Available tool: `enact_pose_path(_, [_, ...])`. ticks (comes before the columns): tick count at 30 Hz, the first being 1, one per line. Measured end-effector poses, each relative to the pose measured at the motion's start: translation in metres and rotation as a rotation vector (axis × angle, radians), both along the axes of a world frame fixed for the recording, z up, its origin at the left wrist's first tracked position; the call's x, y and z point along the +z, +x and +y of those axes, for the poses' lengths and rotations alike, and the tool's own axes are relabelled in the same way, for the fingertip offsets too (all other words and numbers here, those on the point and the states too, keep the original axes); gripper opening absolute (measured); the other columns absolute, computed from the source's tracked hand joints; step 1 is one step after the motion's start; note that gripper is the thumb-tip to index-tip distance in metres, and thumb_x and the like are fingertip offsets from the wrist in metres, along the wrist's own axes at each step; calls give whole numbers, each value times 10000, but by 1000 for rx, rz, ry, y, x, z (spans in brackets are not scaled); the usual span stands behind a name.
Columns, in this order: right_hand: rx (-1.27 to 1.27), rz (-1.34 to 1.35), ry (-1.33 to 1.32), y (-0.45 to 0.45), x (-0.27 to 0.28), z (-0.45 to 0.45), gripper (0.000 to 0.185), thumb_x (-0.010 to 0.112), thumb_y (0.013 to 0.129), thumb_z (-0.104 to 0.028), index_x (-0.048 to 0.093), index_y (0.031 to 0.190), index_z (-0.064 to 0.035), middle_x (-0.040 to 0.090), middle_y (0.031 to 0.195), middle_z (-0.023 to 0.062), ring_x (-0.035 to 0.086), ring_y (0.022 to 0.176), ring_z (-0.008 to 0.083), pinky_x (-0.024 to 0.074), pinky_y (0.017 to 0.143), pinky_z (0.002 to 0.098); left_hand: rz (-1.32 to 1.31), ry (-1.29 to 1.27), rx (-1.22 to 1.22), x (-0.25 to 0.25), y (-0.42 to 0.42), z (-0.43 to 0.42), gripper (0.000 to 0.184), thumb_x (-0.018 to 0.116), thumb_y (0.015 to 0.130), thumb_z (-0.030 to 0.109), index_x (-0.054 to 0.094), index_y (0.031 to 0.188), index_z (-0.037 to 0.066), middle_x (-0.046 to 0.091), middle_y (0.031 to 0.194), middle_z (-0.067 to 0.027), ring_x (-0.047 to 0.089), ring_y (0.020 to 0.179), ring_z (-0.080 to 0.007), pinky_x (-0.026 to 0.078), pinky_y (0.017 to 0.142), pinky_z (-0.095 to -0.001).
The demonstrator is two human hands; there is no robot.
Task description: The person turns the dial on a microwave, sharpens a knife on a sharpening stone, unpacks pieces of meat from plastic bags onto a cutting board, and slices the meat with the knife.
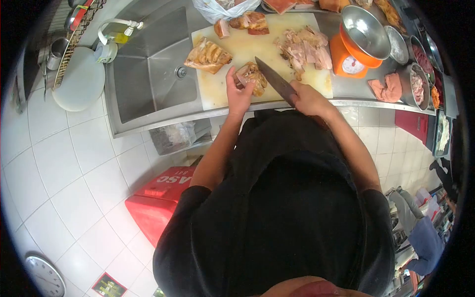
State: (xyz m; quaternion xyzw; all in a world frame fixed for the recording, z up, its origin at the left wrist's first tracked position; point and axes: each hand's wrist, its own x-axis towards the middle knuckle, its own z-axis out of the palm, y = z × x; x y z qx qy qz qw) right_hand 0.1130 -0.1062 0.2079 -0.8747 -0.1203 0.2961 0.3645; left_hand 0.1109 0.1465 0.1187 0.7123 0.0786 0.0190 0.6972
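My right hand (310, 100) is wrapped round the handle of a large knife (275, 81), whose blade points up and left over the cutting board (217, 96). Beside the blade lies a browned piece of meat (253, 76), and my left hand (239, 93) holds its left side between thumb and fingers. A bigger roasted chunk (208, 55) rests at the board's left edge. Sliced meat (306, 48) is heaped on the board's right part. Smaller browned chunks (249, 21) sit along the far edge.
Left of the board is a steel sink (153, 74) with a white tap (118, 24). An orange scale (346, 59) carries a metal bowl (366, 32) on the right, near an orange cloth (386, 88) and a pot of meat (417, 86). Another person (425, 242) is at lower right.
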Motion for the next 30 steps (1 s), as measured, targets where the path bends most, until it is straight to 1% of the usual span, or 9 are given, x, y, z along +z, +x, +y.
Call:
enact_pose_path(7, [29,-107,18,11,-19,1,306,543,875,-56,548,1167,33,674,1020,301,651,993,470,502,876,535,-142,406,-30,11,11,-21,774,823,772,73,437,1440,10,478,1247,-162,567,1108,-269,519,945,-372])
enact_pose_path(10, [14,-119,-181,21,-7,13,315,548,873,-55,551,1181,14,688,1016,277,666,973,458,512,846,557,-325,603,-11,14,13,-27,774,815,744,51,450,1425,2,482,1187,-163,554,1087,-307,509,955,-376])
enact_pose_path(13, [90,-238,-226,27,0,6,313,544,883,-51,552,1193,-14,700,1023,255,679,964,444,519,827,572,-288,572,-61,10,10,-27,787,801,744,34,433,1438,3,481,1187,-170,556,1071,-314,503,958,-387])
enact_pose_path(16, [77,-183,-216,13,1,-10,291,546,912,-75,544,1197,-17,688,1040,282,665,999,462,510,862,562,-349,475,-37,-1,-2,-27,798,800,760,38,413,1457,4,481,1170,-148,556,1043,-269,507,935,-372])
enact_pose_path(19, [-87,-195,35,-9,-21,-33,276,559,933,-108,543,1190,-8,671,1054,312,646,1023,484,497,897,551,-275,221,1,-17,-9,-21,794,795,797,45,389,1477,1,480,1141,-106,545,1024,-216,508,905,-343])
enact_pose_path(22, [-21,-50,-18,-13,-38,-42,268,560,942,-118,544,1181,2,655,1062,335,623,1065,495,479,929,547,-143,-1,78,-23,-3,-22,728,782,846,79,411,1466,-7,479,1109,-73,545,1001,-180,507,873,-315])
enact_pose_path(25, [-28,-120,-7,-14,-45,-37,256,556,936,-101,545,1169,5,671,1005,314,667,956,470,509,863,529,79,6,15,-19,14,-18,658,773,877,123,456,1442,8,514,1077,-68,556,962,-178,501,847,-307])
enact_pose_path(28, [-25,26,17,-1,-42,-40,247,562,936,-98,539,1155,12,678,932,289,691,805,427,530,770,499,-189,411,-40,-6,23,-30,577,784,865,170,549,1374,32,558,1046,-99,581,928,-218,505,828,-323])
enact_pose_path(30, [-72,112,25,0,-25,-42,244,566,936,-96,537,1153,11,678,898,276,687,732,402,530,724,485,-272,488,-99,9,30,-43,539,798,836,173,600,1320,43,575,1042,-123,594,941,-265,510,837,-354])
